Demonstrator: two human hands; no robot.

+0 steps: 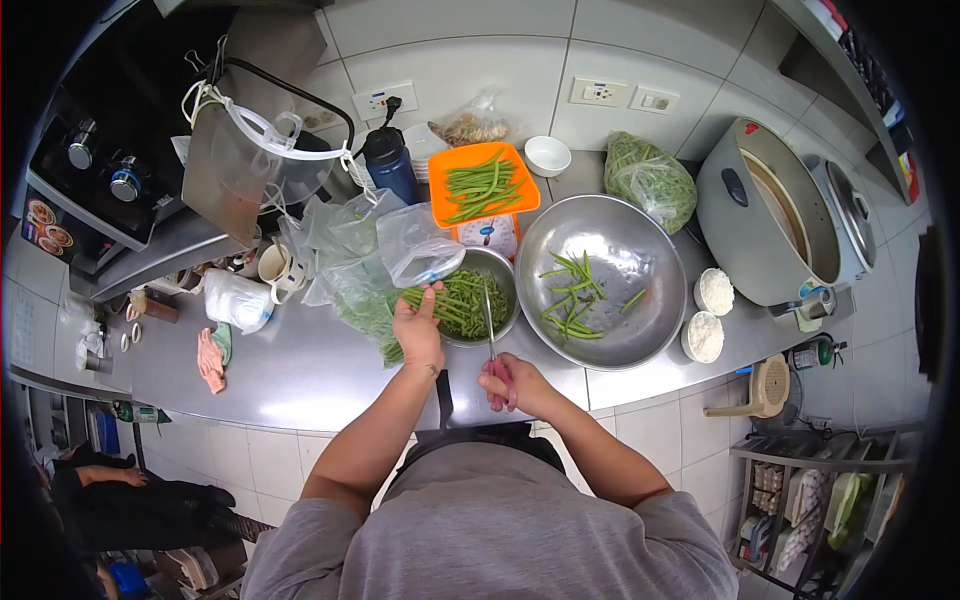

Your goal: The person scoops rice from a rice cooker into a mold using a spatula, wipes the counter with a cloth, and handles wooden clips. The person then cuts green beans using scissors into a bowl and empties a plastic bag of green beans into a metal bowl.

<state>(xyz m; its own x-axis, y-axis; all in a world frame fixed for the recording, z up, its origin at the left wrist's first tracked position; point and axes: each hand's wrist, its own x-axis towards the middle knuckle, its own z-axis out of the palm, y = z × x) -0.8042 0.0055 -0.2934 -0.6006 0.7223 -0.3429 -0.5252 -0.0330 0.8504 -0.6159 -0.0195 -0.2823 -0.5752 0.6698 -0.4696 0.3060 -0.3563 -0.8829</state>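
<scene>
My left hand [418,330] is closed on a bunch of green beans [452,292], held over a small metal bowl [513,305]. Cut green bean pieces [465,320] fill that bowl. In my right hand [525,388] are scissors [501,380] with pink handles, their blades pointing up over the bowl beside the held beans. A large metal bowl [640,330] to the right has several loose beans [575,300] in it. Behind, an orange tray [437,180] of whole beans [485,187] rests on a scale [488,234].
A clear plastic bag [350,245] with greens lies left of the small bowl. Right of the large bowl stand two cups of white contents [705,338] and a big grey cooker [735,215]. A bagged heap of beans [650,180] sits behind. Another person [120,495] is at lower left.
</scene>
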